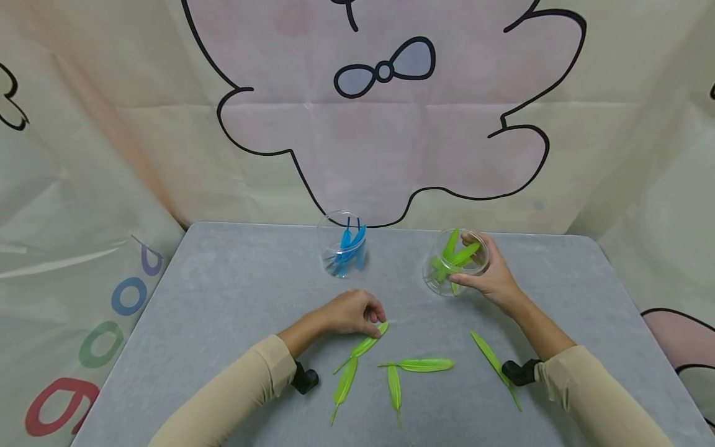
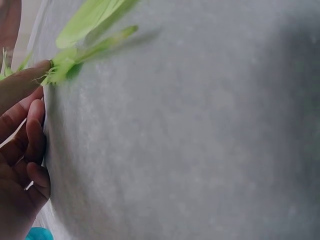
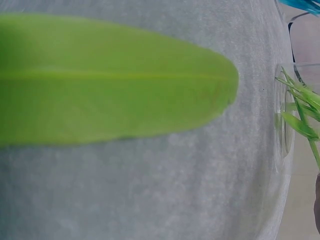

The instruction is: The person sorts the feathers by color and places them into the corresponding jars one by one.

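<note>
My right hand (image 1: 491,273) grips the rim and side of a clear cup (image 1: 436,279) with several green feathers (image 1: 459,256) inside. The cup also shows at the right edge of the right wrist view. On the table, my left hand (image 1: 353,313) pinches the upper end of a green feather (image 1: 365,345) between thumb and fingers. In the left wrist view the thumb (image 2: 25,82) lies at that feather's end. Another green feather (image 1: 345,382) lies just below it, touching its quill end in the head view.
Two crossing green feathers (image 1: 426,365) lie mid-table, and a single feather (image 1: 491,355) lies beneath my right wrist, large in the right wrist view. A clear cup (image 1: 325,248) of blue feathers (image 1: 347,248) stands near the grey table's (image 1: 251,267) back edge.
</note>
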A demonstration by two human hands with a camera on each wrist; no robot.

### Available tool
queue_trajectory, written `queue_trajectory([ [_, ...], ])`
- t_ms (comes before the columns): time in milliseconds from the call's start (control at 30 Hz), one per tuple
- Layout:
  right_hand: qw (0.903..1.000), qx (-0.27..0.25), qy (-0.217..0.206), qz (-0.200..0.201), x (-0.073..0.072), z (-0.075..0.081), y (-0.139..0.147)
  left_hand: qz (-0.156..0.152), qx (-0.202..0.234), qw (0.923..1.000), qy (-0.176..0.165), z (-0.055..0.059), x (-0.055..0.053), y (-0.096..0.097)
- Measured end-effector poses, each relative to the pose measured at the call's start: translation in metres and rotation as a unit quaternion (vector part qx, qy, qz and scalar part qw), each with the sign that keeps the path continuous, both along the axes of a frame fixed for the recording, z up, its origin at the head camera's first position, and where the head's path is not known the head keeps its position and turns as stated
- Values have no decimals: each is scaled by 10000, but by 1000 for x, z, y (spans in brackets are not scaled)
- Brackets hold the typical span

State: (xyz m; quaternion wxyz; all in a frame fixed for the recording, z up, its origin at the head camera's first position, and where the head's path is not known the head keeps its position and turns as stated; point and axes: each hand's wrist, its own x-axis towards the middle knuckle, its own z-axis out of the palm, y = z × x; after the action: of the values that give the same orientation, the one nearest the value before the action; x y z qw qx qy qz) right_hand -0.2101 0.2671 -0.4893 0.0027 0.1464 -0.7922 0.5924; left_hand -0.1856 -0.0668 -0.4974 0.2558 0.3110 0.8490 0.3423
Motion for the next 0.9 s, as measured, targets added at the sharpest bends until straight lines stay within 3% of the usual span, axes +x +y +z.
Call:
queue_trajectory([
  [267,10000,48,-5,-16,0,1,-1,-11,-51,9997,233,-3,0,2],
  [667,10000,40,-2,-43,1,0,-1,116,-334,9976,600,1,2,13],
  [900,10000,43,5,-63,1,-1,-1,72,-366,9973,629,0,2,16],
])
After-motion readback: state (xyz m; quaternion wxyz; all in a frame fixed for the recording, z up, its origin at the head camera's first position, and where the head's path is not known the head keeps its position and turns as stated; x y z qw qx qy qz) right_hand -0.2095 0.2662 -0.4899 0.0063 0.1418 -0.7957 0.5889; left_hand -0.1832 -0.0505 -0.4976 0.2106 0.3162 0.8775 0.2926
